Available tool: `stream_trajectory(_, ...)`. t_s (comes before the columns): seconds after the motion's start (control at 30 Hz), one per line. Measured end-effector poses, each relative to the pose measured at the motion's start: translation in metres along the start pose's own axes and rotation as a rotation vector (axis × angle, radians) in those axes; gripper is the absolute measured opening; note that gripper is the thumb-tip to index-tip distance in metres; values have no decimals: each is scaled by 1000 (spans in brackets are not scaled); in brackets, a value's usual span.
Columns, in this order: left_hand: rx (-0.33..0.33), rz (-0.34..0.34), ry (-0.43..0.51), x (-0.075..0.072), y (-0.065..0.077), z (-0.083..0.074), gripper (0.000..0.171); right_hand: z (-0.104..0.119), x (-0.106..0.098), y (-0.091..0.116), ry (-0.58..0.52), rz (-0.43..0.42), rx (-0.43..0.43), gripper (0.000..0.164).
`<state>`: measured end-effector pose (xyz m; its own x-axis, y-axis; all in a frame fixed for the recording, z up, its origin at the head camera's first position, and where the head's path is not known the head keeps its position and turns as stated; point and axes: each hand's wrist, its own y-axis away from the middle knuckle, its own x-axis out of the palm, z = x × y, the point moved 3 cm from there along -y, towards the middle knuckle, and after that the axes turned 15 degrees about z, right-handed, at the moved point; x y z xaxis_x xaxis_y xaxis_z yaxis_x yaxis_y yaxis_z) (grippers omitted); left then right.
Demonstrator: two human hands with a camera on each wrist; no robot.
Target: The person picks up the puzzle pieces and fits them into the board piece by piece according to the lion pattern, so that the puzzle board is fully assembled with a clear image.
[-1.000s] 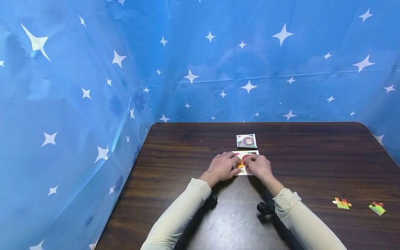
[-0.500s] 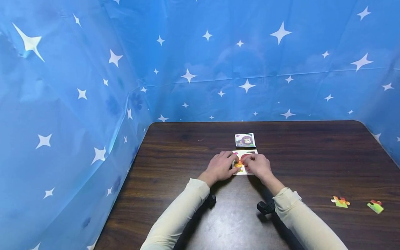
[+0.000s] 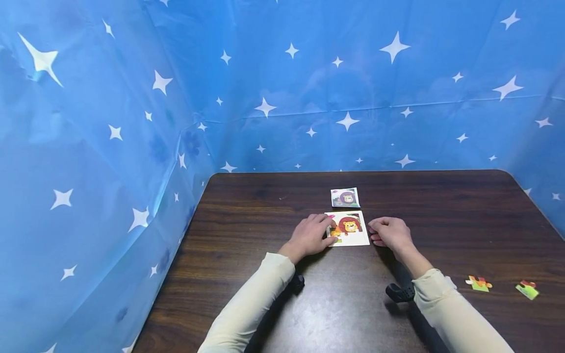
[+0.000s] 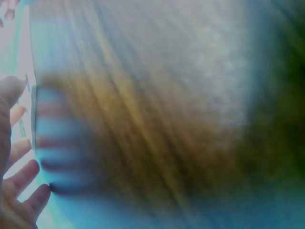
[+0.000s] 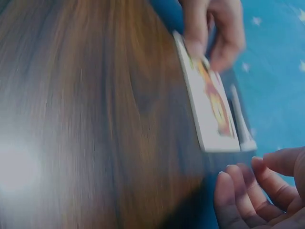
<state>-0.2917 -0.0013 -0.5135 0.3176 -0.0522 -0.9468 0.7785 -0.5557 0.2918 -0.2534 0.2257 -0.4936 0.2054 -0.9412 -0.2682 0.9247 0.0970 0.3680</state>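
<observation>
A white puzzle board (image 3: 355,240) lies flat on the table, with lion jigsaw pieces (image 3: 350,225) in its upper and left parts. White backing shows at its lower right. My left hand (image 3: 307,236) rests on the board's left edge, thumb toward me and fingertips over the pieces. In the right wrist view, the left thumb and fingers touch the board's far end. Just off the board's right edge is my right hand (image 3: 391,234), its fingers loosely bent and nothing between them. A lion picture card (image 3: 345,197) lies just behind the board.
Two loose jigsaw pieces, one orange and green (image 3: 478,283) and one green and red (image 3: 527,289), lie at the table's right. The dark wooden table (image 3: 247,206) backs onto a blue star-print curtain (image 3: 309,88).
My right hand has moved right, off the board, uncovering the lion's face and the white lower right area. The left hand stays at the left edge.
</observation>
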Motion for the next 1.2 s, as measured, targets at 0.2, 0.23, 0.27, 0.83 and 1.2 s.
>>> stream_trajectory(0.2,-2,3,-13,-8,2,0,41,-17,-51,25,-20,-17,33,39)
stream_trajectory(0.23,-5,6,-17,-9,2,1,41,-21,-59,29,-15,-24,39,39)
stream_trajectory(0.27,-7,10,-17,-9,3,1,41,-24,-68,34,-6,-31,44,40)
stream_trajectory(0.83,5,34,8,-6,-2,-2,42,-85,-167,108,53,-82,208,48)
stream_trajectory(1.2,14,58,22,-9,-1,2,42,-119,-187,121,104,-144,336,44)
